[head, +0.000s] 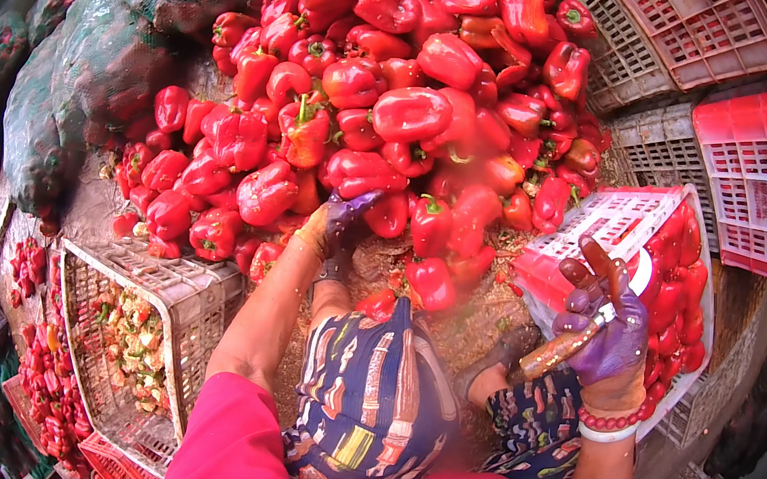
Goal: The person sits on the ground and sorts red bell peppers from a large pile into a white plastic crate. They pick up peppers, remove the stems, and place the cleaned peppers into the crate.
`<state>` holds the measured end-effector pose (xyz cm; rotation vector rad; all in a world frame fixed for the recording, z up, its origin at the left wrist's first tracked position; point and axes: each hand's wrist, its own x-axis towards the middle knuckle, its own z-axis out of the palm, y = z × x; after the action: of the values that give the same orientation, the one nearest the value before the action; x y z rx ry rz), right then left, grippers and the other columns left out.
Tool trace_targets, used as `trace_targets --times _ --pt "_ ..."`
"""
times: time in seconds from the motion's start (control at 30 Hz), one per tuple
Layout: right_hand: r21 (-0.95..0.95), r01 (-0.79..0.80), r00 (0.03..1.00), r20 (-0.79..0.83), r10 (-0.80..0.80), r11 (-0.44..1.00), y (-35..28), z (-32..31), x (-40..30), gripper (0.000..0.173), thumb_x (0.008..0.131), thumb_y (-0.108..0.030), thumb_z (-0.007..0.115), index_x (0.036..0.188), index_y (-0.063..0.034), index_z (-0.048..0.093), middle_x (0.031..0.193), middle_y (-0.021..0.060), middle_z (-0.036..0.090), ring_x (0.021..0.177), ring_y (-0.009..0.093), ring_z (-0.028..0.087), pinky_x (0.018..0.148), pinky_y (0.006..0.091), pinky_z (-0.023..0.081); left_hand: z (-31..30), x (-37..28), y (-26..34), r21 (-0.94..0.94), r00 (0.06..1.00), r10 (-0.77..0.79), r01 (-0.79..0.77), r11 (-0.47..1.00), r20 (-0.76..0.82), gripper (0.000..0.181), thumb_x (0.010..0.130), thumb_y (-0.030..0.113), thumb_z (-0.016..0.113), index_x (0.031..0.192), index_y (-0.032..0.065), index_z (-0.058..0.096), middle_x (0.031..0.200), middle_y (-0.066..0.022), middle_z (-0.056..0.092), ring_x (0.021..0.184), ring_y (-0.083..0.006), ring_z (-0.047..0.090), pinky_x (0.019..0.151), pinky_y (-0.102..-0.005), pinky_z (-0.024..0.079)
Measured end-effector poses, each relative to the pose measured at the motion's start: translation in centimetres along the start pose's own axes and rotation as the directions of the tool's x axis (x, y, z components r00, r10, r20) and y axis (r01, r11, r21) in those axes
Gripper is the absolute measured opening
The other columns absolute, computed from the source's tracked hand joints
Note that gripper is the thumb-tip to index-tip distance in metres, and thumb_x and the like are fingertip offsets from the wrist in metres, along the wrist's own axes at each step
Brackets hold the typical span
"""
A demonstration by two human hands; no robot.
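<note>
A large heap of red bell peppers [412, 115] lies on the ground before me. My left hand [344, 222], stained purple, reaches to the heap's near edge, its fingers at the underside of a red bell pepper [366, 174]; whether they grip it cannot be told. My right hand [607, 338], also stained purple, is raised at the right, shut on a tool with a brown wooden handle [554, 356] and a metal part. Behind that hand stands a red and white plastic crate [615, 217] lined with clear film and filled with red bell peppers.
At the left a tilted dirty plastic crate [180, 297] holds pepper cores and scraps. Green net sacks [119, 43] are piled at the upper left. More crates [760, 173] stack at the upper right. My feet and knees are below the heap.
</note>
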<state>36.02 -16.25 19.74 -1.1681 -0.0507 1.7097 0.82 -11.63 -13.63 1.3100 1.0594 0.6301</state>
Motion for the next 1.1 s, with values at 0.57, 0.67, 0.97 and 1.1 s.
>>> trace_targets --times 0.57,0.67,0.97,1.1 --pt "-0.610 0.122 0.986 0.164 -0.026 0.783 2.7 2.7 -1.0 0.044 0.095 -0.030 0.058 0.132 -0.0096 0.047 0.070 0.0043 0.063 0.056 0.011 0.059 0.046 0.0220 0.044 5.9 1.2 29.3 0.198 0.902 0.427 -0.432 0.880 0.070 0.043 0.086 0.024 0.073 0.116 0.0004 0.053 0.109 -0.0117 0.057 0.104 -0.0211 0.057 0.090 -0.0366 0.047" --pt "-0.594 0.194 0.978 0.180 -0.107 0.781 2.5 3.3 -1.8 0.041 0.095 -0.024 0.053 0.134 -0.0131 0.045 0.076 0.0067 0.064 0.051 0.013 0.058 0.040 0.0243 0.044 6.7 -0.5 34.8 0.409 0.777 0.618 -0.606 0.682 0.122 0.046 0.080 0.026 0.076 0.112 0.0011 0.054 0.104 -0.0189 0.058 0.102 -0.0380 0.055 0.088 -0.0456 0.044" --pt "-0.568 0.407 0.899 0.386 -0.206 0.716 3.5 3.7 -3.6 0.055 0.089 -0.008 0.043 0.143 -0.0050 0.032 0.104 0.0102 0.064 0.085 0.016 0.062 0.072 0.0289 0.052 10.3 -4.1 42.0 0.709 0.563 0.822 -0.616 0.343 0.092 0.041 0.084 0.024 0.073 0.111 0.0033 0.051 0.101 -0.0225 0.058 0.098 -0.0396 0.055 0.081 -0.0489 0.046" --pt "-0.531 0.758 0.250 0.773 -0.583 -0.379 7.2 4.1 -4.3 0.055 0.094 -0.018 0.047 0.146 -0.0073 0.032 0.115 0.0138 0.062 0.095 0.022 0.063 0.083 0.0378 0.048 10.8 -4.5 42.4 0.397 0.727 0.553 -0.404 0.824 -0.408 0.029 0.097 0.023 0.057 0.117 0.0024 0.053 0.105 -0.0093 0.059 0.092 -0.0144 0.055 0.080 -0.0311 0.047"
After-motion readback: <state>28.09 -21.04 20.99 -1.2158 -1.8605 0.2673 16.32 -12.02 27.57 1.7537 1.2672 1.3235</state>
